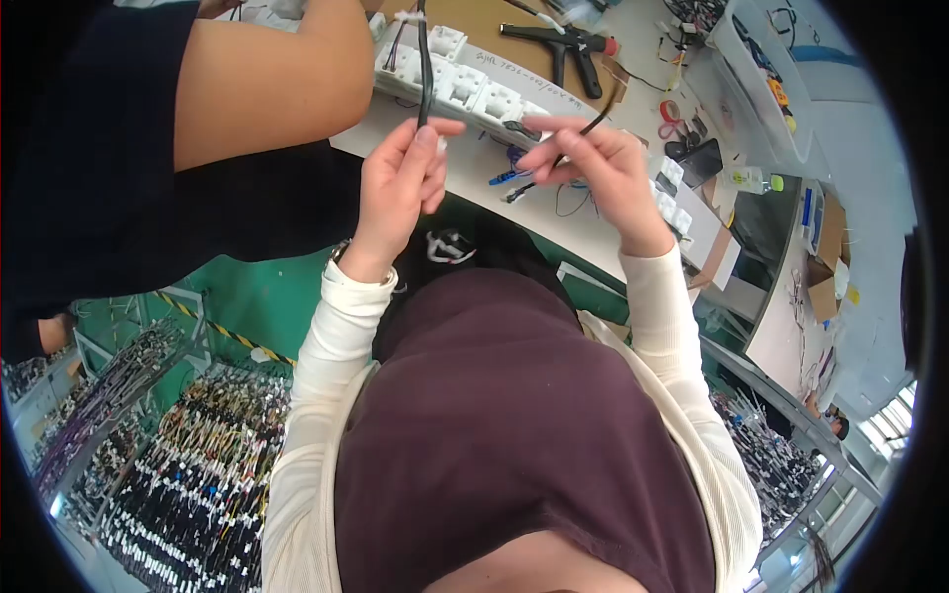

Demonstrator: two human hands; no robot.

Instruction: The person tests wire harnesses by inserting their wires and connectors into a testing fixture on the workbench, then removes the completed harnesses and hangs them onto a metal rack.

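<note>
Left hand: the left hand (399, 178) is closed on a thick black cable (426, 74), pinched between thumb and fingers and extended toward the far side.
Right hand: the right hand (605, 170) is held with fingers partly spread and blurred; a thin black cable (597, 122) is crossed by them, but whether it is firmly gripped cannot be told.
Counter: beneath both cables, a pale counter (476, 164) is seen.
Far middle: a row of white plastic blocks (460, 85) is set nearer than a black gun-shaped tool (570, 49).
Far right: red-handled scissors (671, 121) are laid.
Left: a co-worker's bare arm (277, 84) is seen.
</note>
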